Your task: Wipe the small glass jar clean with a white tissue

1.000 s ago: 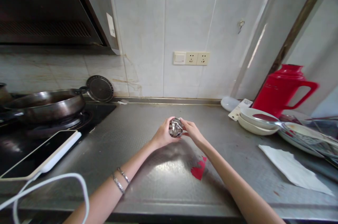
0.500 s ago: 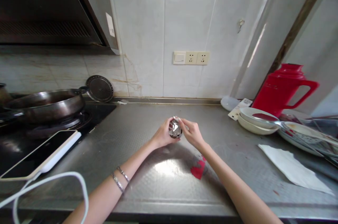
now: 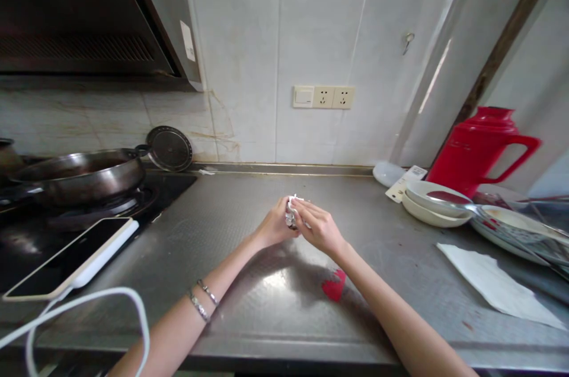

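Both bare hands meet over the middle of a steel counter (image 3: 240, 323), around a small, shiny silvery object (image 3: 291, 220). Left hand (image 3: 272, 226) curls about its left side and underside, fingers bent, holding it. Right hand (image 3: 322, 229) lies across the top and right side, its fingers straight and close together; whether it grips or only presses cannot be told. A crumpled white edge (image 3: 293, 198) shows at the top, beside the right fingertips. Most of the object is covered by the hands; its full shape is not visible, nor is it clear whether it touches the counter. Two silvery bracelets (image 3: 198, 304) circle the left forearm.

Nearer the counter's front edge, just left of the right forearm: a ragged red patch (image 3: 334, 287), flat on the metal.

Left side: a metal pan (image 3: 118, 178) on a black stovetop (image 3: 171, 194); behind it a dark round disc (image 3: 169, 149) leaning on the tiled wall. A phone (image 3: 71, 258) lies at the stovetop's near edge, a white cable (image 3: 141, 312) looping from it.

Right side: two white bowls (image 3: 433, 217), nested, near a red thermos (image 3: 471, 155); a patterned dish (image 3: 518, 220) beside them. A white paper sheet (image 3: 498, 285) lies in front, well apart from the hands.
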`<action>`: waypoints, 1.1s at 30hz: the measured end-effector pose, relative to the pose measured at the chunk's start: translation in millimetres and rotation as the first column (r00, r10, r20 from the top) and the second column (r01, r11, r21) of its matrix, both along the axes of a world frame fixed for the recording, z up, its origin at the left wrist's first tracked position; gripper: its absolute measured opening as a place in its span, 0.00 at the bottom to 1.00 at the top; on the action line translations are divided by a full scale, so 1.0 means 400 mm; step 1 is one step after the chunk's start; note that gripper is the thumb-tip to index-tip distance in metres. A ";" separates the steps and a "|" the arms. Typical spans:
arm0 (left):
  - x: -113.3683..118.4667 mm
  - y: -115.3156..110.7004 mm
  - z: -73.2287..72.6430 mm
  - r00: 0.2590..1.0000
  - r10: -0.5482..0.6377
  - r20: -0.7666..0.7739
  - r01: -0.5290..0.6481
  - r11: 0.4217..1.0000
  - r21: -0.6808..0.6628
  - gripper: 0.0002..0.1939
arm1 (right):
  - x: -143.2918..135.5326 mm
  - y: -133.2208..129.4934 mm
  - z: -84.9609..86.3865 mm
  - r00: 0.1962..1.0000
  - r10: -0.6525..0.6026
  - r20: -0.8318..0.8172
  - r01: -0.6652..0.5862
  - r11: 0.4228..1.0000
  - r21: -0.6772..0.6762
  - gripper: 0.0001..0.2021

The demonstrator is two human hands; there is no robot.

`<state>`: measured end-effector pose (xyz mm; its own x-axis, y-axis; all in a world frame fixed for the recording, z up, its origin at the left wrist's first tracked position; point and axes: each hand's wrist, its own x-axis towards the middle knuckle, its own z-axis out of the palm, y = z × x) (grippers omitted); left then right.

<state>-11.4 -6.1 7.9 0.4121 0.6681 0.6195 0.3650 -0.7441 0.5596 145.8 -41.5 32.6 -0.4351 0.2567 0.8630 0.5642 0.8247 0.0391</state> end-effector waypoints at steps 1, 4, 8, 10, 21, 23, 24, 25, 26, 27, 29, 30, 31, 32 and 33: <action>-0.001 0.003 0.000 1.000 0.006 0.006 -0.006 1.000 0.012 0.32 | -0.001 -0.004 0.003 1.000 0.009 0.025 -0.009 1.000 0.017 0.12; -0.006 0.015 -0.003 0.998 0.030 0.049 -0.030 1.000 0.003 0.36 | -0.004 -0.018 0.016 0.998 0.050 0.029 -0.050 0.998 0.025 0.10; -0.016 0.024 0.002 0.997 0.049 0.056 -0.048 0.999 -0.016 0.41 | -0.002 -0.028 0.030 0.965 -0.018 -0.263 -0.010 0.995 -0.103 0.12; -0.019 0.020 0.010 0.999 0.046 0.030 -0.047 0.999 0.021 0.41 | 0.005 -0.022 0.031 0.915 -0.116 -0.385 0.058 0.986 -0.159 0.14; -0.014 0.003 0.028 1.000 0.027 0.002 -0.027 0.995 0.096 0.42 | 0.013 0.006 0.000 0.995 -0.051 -0.088 0.042 0.994 -0.097 0.18; -0.012 -0.001 0.033 0.999 0.041 0.032 -0.043 0.997 0.070 0.41 | 0.009 -0.001 0.008 0.996 -0.032 -0.078 0.027 0.997 -0.067 0.18; -0.010 -0.004 0.036 0.998 0.046 0.046 -0.049 0.997 0.051 0.41 | 0.007 -0.004 0.012 0.997 -0.028 -0.075 0.024 0.998 -0.058 0.17; -0.007 -0.007 0.039 0.997 0.052 0.062 -0.054 0.998 0.029 0.40 | 0.006 -0.007 0.015 0.997 -0.027 -0.073 0.023 0.998 -0.052 0.17; -0.005 -0.010 0.040 0.995 0.053 0.079 -0.054 0.999 0.001 0.39 | 0.005 -0.009 0.017 0.997 -0.027 -0.071 0.024 0.998 -0.049 0.17; -0.002 -0.011 0.040 0.994 0.050 0.098 -0.047 0.998 -0.030 0.39 | 0.003 -0.012 0.019 0.997 -0.029 -0.069 0.026 0.999 -0.047 0.17; 0.001 -0.009 0.034 0.989 0.031 0.146 -0.018 0.995 -0.094 0.37 | -0.002 -0.017 0.019 0.997 -0.034 -0.063 0.032 0.999 -0.037 0.17; 0.001 -0.005 0.029 0.984 0.028 0.175 -0.005 0.992 -0.127 0.37 | -0.006 -0.021 0.018 0.998 -0.034 -0.055 0.032 0.999 -0.032 0.17; 0.001 0.001 0.024 0.979 0.037 0.203 -0.004 0.987 -0.162 0.37 | -0.011 -0.025 0.017 0.998 -0.029 -0.047 0.028 0.999 -0.029 0.17; -0.001 0.007 0.019 0.972 0.061 0.226 -0.016 0.980 -0.196 0.36 | -0.016 -0.029 0.015 0.999 -0.016 -0.039 0.015 0.999 -0.028 0.16; -0.004 0.013 0.015 0.966 0.090 0.241 -0.034 0.973 -0.227 0.36 | -0.022 -0.032 0.014 0.999 0.003 -0.035 -0.005 0.999 -0.034 0.16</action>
<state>-12.9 -0.8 14.1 0.2172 0.8185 0.5319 0.2354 -0.5727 0.7852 137.0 -54.4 38.0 -0.4058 0.2841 0.8687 0.5613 0.8275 -0.0084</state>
